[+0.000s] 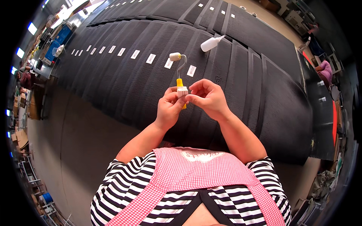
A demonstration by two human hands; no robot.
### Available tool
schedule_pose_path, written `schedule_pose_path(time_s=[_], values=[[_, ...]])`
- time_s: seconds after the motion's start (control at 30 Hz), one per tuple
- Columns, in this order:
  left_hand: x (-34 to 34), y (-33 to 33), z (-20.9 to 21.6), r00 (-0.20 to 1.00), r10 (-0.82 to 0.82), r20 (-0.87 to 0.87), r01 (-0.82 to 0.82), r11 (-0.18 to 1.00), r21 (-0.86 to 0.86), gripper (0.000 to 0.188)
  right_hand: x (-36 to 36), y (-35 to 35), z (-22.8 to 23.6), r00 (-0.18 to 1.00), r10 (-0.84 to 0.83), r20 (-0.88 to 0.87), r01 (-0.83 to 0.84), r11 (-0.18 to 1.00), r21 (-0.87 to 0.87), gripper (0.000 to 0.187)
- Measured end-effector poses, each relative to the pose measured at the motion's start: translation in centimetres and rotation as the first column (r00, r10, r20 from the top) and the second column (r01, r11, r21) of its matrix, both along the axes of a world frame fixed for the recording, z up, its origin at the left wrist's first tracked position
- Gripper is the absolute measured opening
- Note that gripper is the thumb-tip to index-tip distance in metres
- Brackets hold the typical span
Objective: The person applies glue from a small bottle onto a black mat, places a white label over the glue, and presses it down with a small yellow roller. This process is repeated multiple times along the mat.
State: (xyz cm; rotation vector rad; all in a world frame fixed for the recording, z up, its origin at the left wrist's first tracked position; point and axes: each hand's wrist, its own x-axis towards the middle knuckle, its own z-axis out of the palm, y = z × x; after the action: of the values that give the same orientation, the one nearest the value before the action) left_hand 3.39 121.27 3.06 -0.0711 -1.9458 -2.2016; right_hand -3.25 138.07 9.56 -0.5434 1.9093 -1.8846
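A small paint roller [179, 83] stands out in front of the person, over the black ribbed mat [113, 79]. Its yellow handle is in the grasp of the left hand [167, 109], which also holds a stack of small white labels [182, 91] against the handle's near side — yellow shows both above and below the stack. The roller's bent wire frame [184, 63] rises to a pale cylindrical sleeve [175, 57] at the far end.

The right hand [211, 98] is just right of the roller's handle, fingers curled in and thumb at the right edge of the stack; whether it pinches a label there, I cannot tell.

To the left of the roller, a long row of white labels [135, 54] with dark print runs along the mat, one label to each of several bands; one more label [191, 71] lies just to the roller's right. Beyond the roller, to the right, is a white squeeze bottle [210, 44] — seemingly on its side, nozzle pointing away from the roller. Farther beyond the roller, a second black mat [162, 11] bears more white labels [232, 16].
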Motion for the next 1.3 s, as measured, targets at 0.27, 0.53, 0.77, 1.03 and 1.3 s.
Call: schedule_pose_path(time_s=[0.27,0.53,0.77,1.03,1.3], values=[[0.1,0.5,0.3,0.998,-0.026,0.066,0.016,0.989,0.15,0.018,-0.1,0.3,-0.3,0.997,0.008,-0.075,0.002,0.99,0.141,0.01],[0.4,0.7,-0.1,0.998,-0.04,0.055,0.028,0.978,0.206,0.028,0.3,0.9,-1.4,0.995,-0.053,-0.081,0.056,0.998,0.039,0.005],[0.2,1.2,-0.3,0.998,0.008,0.061,-0.022,0.973,0.229,0.029,-0.1,2.8,-1.7,0.978,-0.095,0.187,0.134,0.97,-0.205,0.005],[0.1,0.2,-2.1,0.993,0.029,-0.112,-0.025,0.999,0.037,0.017,-3.0,8.8,-5.4,0.965,-0.252,-0.066,0.261,0.928,0.265,0.004],[-0.1,0.1,-2.4,0.991,0.019,-0.132,-0.025,0.999,-0.041,0.015,-7.4,7.7,-7.2,0.832,-0.31,-0.46,0.513,0.744,0.427,0.009]])
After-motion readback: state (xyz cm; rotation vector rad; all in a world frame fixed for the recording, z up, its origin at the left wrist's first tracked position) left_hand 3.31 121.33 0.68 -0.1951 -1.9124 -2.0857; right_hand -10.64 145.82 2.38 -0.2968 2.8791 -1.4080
